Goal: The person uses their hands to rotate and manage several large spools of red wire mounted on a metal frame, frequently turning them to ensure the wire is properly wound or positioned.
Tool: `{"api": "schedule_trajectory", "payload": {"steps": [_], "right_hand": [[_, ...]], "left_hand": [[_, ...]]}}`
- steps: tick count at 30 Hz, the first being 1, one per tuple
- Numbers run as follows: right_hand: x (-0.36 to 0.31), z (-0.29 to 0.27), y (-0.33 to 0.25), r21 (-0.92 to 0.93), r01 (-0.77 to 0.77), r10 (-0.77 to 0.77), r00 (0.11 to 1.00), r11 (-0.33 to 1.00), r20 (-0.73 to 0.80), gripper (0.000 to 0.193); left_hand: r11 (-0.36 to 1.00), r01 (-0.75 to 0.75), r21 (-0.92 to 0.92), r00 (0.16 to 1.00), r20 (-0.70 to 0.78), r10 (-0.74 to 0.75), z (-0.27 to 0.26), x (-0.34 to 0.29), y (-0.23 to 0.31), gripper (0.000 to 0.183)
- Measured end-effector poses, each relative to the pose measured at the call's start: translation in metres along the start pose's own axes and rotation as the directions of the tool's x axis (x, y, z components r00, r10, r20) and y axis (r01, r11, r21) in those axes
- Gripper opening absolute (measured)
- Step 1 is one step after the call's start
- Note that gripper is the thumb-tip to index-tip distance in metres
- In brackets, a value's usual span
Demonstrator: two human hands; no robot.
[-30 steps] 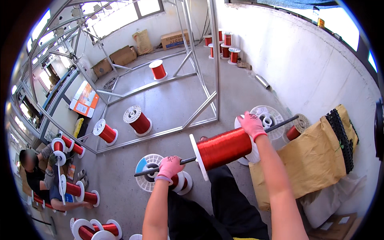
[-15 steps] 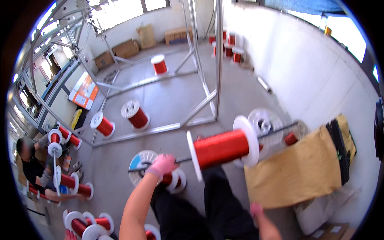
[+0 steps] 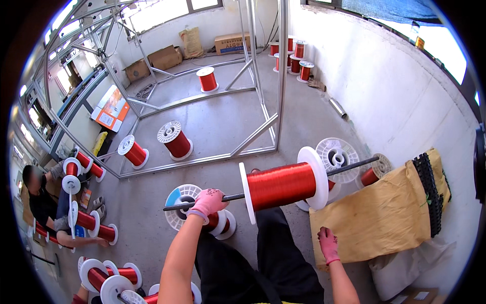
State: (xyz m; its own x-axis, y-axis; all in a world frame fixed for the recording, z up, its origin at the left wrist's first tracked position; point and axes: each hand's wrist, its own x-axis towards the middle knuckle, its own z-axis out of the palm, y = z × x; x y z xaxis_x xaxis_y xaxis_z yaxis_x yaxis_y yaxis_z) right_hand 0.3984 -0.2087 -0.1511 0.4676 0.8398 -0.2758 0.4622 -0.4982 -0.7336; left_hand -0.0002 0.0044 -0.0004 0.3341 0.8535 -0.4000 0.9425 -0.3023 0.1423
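Observation:
My left hand (image 3: 209, 201), in a pink glove, is closed around a dark rod (image 3: 354, 166). The rod runs through a large spool (image 3: 281, 187) wound with shiny red wire, with white flanges, held across above my legs. My right hand (image 3: 329, 244), gloved in pink too, hangs apart from the rod, its fingers loosely bent and seemingly free of anything. Beneath it lies a tan sheet (image 3: 372, 218). Below my left hand a white-flanged spool (image 3: 183, 196) stands on the floor, partly covered by that hand and the rod.
Ahead rises a metal frame (image 3: 202, 164) with red spools (image 3: 177, 142) around its base. More spools (image 3: 305, 72) stand by the right wall. At left a seated person (image 3: 43, 197) is beside several spools; another person's gloved hand (image 3: 79, 297) shows at lower left, near a spool cluster (image 3: 109, 281).
My right hand has risen and come further into view over the tan sheet. My left hand keeps its grip on the rod, and the spool has barely shifted.

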Motion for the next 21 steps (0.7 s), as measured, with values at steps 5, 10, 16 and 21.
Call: {"api": "schedule_trajectory", "payload": {"steps": [5, 10, 16, 21], "right_hand": [[0.007, -0.053, -0.11, 0.417, 0.211, -0.096, 0.955, 0.884, -0.28, 0.031], [0.062, -0.085, -0.265, 0.194, 0.627, -0.517, 0.75, 0.754, -0.413, 0.051], [0.135, -0.041, -0.313, -0.469, 0.292, -0.382, 0.918, 0.834, -0.107, 0.066], [0.14, -0.046, -0.31, -0.501, 0.256, -0.206, 0.966, 0.827, 0.153, 0.054]], "left_hand": [[1.0, 0.004, -0.001, 1.0, 0.019, -0.004, 0.002, 0.003, -0.001, 0.033], [0.999, 0.023, -0.028, 1.0, -0.015, -0.023, 0.005, -0.002, -0.007, 0.032], [1.0, 0.011, -0.022, 1.0, -0.023, -0.011, 0.005, 0.003, 0.001, 0.031], [0.999, 0.021, -0.025, 1.0, -0.008, -0.021, 0.005, 0.003, -0.005, 0.031]]}}
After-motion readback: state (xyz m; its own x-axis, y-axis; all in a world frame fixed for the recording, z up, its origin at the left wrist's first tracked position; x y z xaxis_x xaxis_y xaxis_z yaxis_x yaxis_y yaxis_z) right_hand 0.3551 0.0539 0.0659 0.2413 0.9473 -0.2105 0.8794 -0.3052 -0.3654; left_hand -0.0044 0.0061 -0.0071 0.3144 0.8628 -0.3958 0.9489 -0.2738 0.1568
